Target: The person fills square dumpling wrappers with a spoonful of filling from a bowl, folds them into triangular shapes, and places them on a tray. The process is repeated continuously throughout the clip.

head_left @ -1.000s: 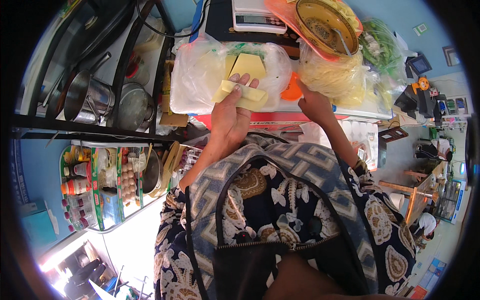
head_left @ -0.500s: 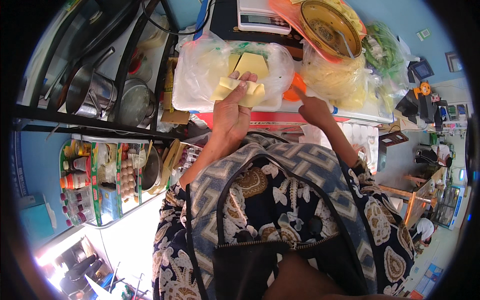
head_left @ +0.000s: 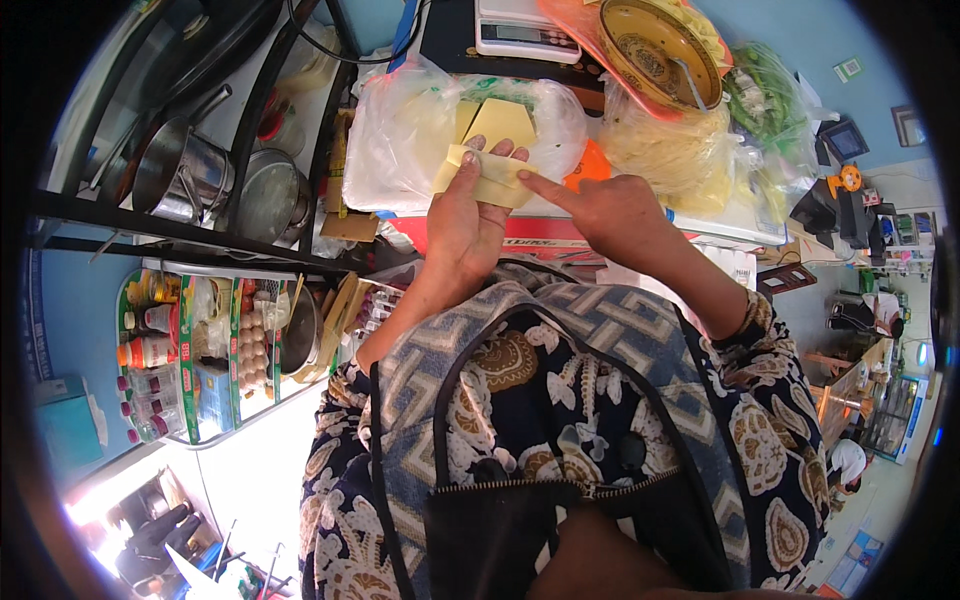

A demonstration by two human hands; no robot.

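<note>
A pale yellow wonton wrapper (head_left: 497,181), partly folded over, lies across the fingers of my left hand (head_left: 458,222). My left thumb presses on it from above. The stretched index finger of my right hand (head_left: 618,214) touches the wrapper's right end, with the other fingers curled back and nothing seen in them. Just beyond my hands, more yellow wrappers (head_left: 505,122) lie in a clear plastic bag (head_left: 400,125). Behind the right finger sits an orange dish (head_left: 590,162), partly hidden.
At the back right a brown bowl (head_left: 640,65) with a spoon rests on an orange tray. Bagged yellow noodle-like food (head_left: 670,150) and bagged greens (head_left: 765,100) stand beside it. A white scale (head_left: 525,40) is at the back; metal pots (head_left: 180,170) fill the left shelf.
My right hand has moved left from the orange dish, and its index finger now touches the wrapper. My left hand has shifted slightly right and still holds the wrapper.
</note>
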